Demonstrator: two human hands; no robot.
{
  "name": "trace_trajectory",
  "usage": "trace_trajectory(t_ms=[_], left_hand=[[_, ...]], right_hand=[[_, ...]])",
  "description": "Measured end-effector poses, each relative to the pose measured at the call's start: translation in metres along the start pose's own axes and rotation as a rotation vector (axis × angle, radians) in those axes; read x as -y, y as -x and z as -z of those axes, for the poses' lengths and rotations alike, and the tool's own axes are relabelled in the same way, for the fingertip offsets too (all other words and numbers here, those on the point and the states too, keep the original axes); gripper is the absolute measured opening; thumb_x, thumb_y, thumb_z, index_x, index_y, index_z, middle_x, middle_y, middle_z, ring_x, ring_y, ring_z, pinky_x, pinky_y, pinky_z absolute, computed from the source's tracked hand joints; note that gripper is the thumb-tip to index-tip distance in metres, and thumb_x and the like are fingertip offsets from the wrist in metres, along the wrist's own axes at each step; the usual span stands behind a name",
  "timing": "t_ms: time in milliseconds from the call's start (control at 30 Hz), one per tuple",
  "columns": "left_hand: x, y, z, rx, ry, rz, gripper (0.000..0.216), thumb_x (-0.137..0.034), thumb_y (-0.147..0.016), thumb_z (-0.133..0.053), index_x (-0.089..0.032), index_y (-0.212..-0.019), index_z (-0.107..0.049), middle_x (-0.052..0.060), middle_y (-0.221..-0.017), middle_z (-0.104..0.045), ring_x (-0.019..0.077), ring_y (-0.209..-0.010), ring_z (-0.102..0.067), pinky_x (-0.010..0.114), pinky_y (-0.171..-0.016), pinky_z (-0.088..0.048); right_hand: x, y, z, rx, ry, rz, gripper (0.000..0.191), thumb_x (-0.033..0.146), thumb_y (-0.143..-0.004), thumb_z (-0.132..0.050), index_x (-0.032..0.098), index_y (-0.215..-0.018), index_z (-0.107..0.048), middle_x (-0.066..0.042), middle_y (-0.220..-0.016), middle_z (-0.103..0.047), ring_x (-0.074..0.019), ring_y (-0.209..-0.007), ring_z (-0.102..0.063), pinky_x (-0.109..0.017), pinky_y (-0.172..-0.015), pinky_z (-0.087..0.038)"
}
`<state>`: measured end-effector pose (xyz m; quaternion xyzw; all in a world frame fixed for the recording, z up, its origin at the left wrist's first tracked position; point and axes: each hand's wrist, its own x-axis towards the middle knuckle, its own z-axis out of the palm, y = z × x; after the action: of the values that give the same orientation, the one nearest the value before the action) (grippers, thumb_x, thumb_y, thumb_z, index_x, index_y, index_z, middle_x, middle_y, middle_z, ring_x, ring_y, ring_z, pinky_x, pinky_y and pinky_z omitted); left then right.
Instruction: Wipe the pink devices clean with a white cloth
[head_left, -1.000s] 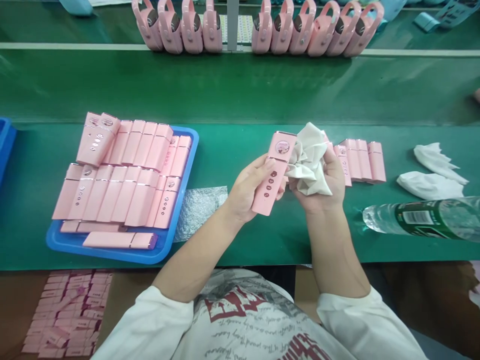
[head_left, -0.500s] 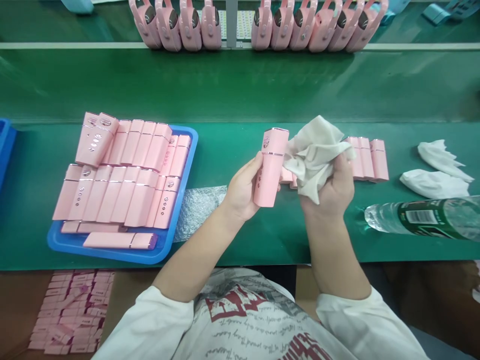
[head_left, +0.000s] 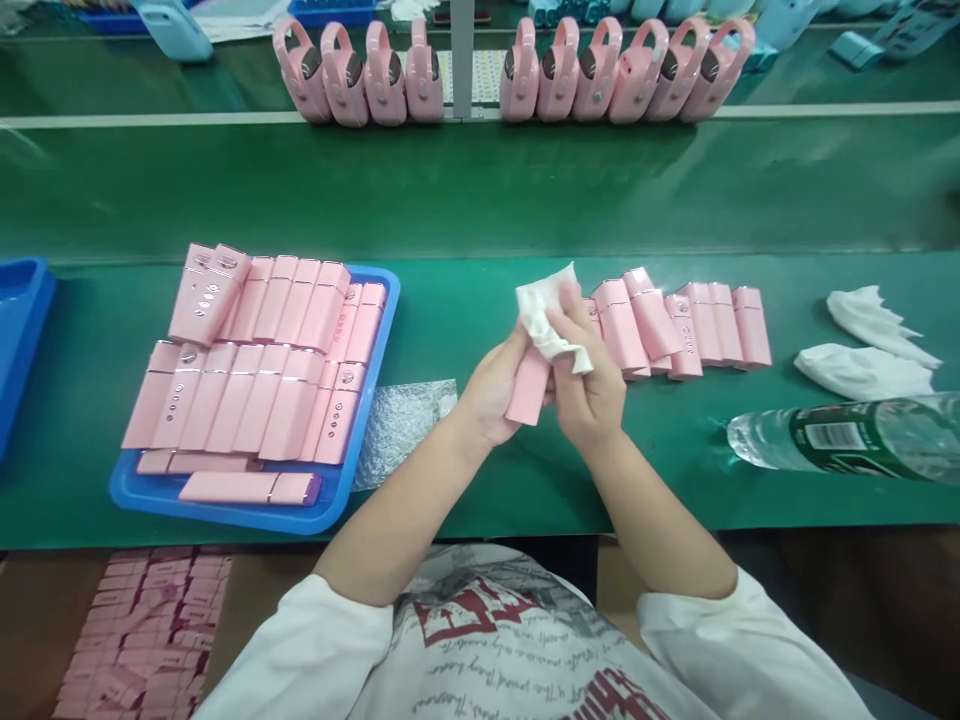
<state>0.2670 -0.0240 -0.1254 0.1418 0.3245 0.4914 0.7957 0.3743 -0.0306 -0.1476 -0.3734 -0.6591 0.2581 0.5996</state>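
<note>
A pink rectangular device [head_left: 529,390] is gripped in my left hand [head_left: 491,388], above the green bench. My right hand [head_left: 592,375] is closed on a white cloth [head_left: 546,312] and presses it around the device's upper end, which the cloth covers. Just right of my hands, a row of similar pink devices [head_left: 622,325] lies on the bench, some leaning on others. To the left, a blue tray [head_left: 392,300] holds many more of them, stacked in layers with silver bands and small printed symbols.
A clear plastic bottle [head_left: 862,435] lies on its side at the right, with two crumpled white cloths [head_left: 862,370] behind it. Bubble wrap [head_left: 405,425] is beside the tray. Pink handled gadgets [head_left: 600,85] line the shelf edge. More pink devices [head_left: 142,635] fill a box below the bench.
My right hand has moved left and brought the cloth onto the top of the device. More of the pink row now shows. The view has tilted up slightly.
</note>
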Motion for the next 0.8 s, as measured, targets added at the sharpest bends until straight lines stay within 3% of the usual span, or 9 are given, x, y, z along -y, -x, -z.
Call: trace_trajectory(t_ms=[67,167,267,367,533,633,700,800], left_hand=[[-0.002,-0.002,0.0,-0.035,0.001,-0.063,0.029,-0.043,-0.081,-0.065,-0.014,-0.082,-0.062,0.0,-0.068,-0.063,0.0096,-0.059,-0.059,0.02,-0.057,-0.045],[-0.005,-0.012,0.011,-0.173,-0.041,-0.206,0.024,-0.036,-0.079,-0.067,-0.013,-0.077,-0.061,-0.001,-0.069,-0.062,0.0092,-0.062,-0.058,0.02,-0.062,-0.045],[-0.002,-0.025,0.023,-0.236,-0.177,-0.28,0.012,-0.022,-0.074,-0.067,-0.013,-0.08,-0.061,-0.003,-0.065,-0.06,0.0083,-0.059,-0.055,0.02,-0.064,-0.044],[0.007,-0.035,0.026,-0.141,-0.243,-0.25,0.025,-0.013,-0.069,-0.065,-0.014,-0.094,-0.062,0.0,-0.078,-0.066,0.0125,-0.077,-0.062,0.024,-0.078,-0.046],[0.025,-0.04,0.018,0.02,-0.283,-0.239,0.037,-0.015,-0.064,-0.068,-0.015,-0.1,-0.06,0.006,-0.102,-0.068,0.0204,-0.105,-0.061,0.03,-0.096,-0.043],[0.02,-0.032,0.017,0.077,-0.462,-0.219,0.045,-0.017,-0.066,-0.065,-0.013,-0.111,-0.059,0.014,-0.119,-0.064,0.0285,-0.119,-0.056,0.038,-0.102,-0.04],[0.001,-0.019,0.019,-0.053,-0.724,-0.321,0.05,-0.021,-0.073,-0.064,-0.013,-0.122,-0.055,0.017,-0.135,-0.054,0.0309,-0.129,-0.047,0.042,-0.108,-0.035],[-0.045,0.01,0.023,-0.408,-1.326,-0.602,0.056,-0.026,-0.083,-0.057,-0.011,-0.136,-0.045,0.019,-0.15,-0.035,0.0302,-0.141,-0.03,0.043,-0.116,-0.025]], right_hand=[[0.002,0.003,-0.002,0.013,-0.012,0.021,0.032,0.043,-0.091,-0.051,0.028,-0.111,-0.069,-0.005,-0.122,-0.065,-0.026,-0.126,-0.053,-0.05,-0.111,-0.039],[0.003,0.006,-0.002,-0.024,-0.018,0.005,0.03,0.042,-0.092,-0.049,0.026,-0.102,-0.073,-0.005,-0.094,-0.072,-0.0211,-0.092,-0.068,-0.038,-0.088,-0.055],[0.001,0.004,0.005,-0.158,-0.022,-0.066,0.029,0.041,-0.092,-0.05,0.025,-0.099,-0.074,-0.002,-0.082,-0.071,-0.0149,-0.072,-0.065,-0.027,-0.07,-0.055],[-0.002,-0.001,0.013,-0.255,-0.054,-0.1,0.027,0.038,-0.092,-0.052,0.023,-0.097,-0.073,-0.001,-0.081,-0.069,-0.0113,-0.068,-0.061,-0.022,-0.064,-0.051],[-0.007,-0.009,0.019,-0.335,-0.127,-0.186,0.022,0.036,-0.086,-0.059,0.019,-0.078,-0.069,0.004,-0.059,-0.055,-0.0077,-0.055,-0.047,-0.018,-0.056,-0.045],[-0.009,-0.012,0.018,-0.394,-0.089,-0.242,0.029,0.04,-0.082,-0.06,0.017,-0.065,-0.062,0.004,-0.053,-0.046,-0.0074,-0.051,-0.041,-0.018,-0.049,-0.039],[-0.01,-0.014,0.017,-0.422,-0.089,-0.272,0.034,0.043,-0.082,-0.058,0.017,-0.059,-0.056,0.004,-0.05,-0.041,-0.0076,-0.048,-0.036,-0.019,-0.042,-0.031],[-0.013,-0.016,0.017,-0.457,-0.126,-0.28,0.038,0.044,-0.081,-0.058,0.018,-0.056,-0.048,0.004,-0.052,-0.037,-0.0083,-0.048,-0.033,-0.022,-0.042,-0.027]])
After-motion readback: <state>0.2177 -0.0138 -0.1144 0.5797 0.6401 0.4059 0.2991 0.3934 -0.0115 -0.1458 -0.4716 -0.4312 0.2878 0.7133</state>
